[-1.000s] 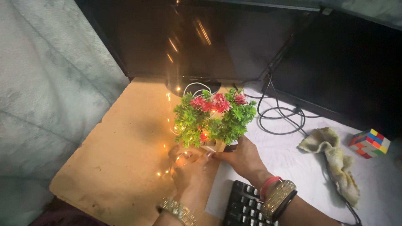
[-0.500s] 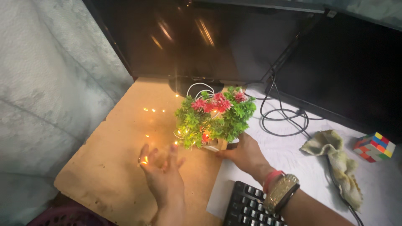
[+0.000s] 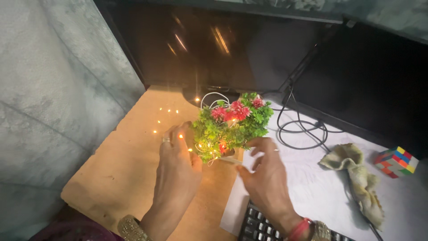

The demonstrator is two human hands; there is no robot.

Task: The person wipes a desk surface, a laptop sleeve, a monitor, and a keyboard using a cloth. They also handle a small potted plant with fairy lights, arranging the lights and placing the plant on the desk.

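Left hand (image 3: 176, 167): I see it flat beside the small artificial plant (image 3: 229, 127), fingers together, touching the lit wire of fairy lights (image 3: 178, 129), probably to guide it.
Right hand (image 3: 267, 174): fingers spread and curved, near the pot's base; if they touch it, I cannot tell.
Plant: it stands on the wooden board (image 3: 120, 174), before the dark monitor (image 3: 214, 44).
Nearby: keyboard (image 3: 263, 225), cloth (image 3: 356, 174), colour cube (image 3: 396, 162).

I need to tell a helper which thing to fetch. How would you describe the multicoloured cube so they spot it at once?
Start at the dark monitor at the back of the desk, then follow the white sheet to its far right edge. Past the crumpled yellowish cloth sits the puzzle cube, apart from both hands. It is the only hard-edged block, chequered in red, blue, yellow, green and white squares.
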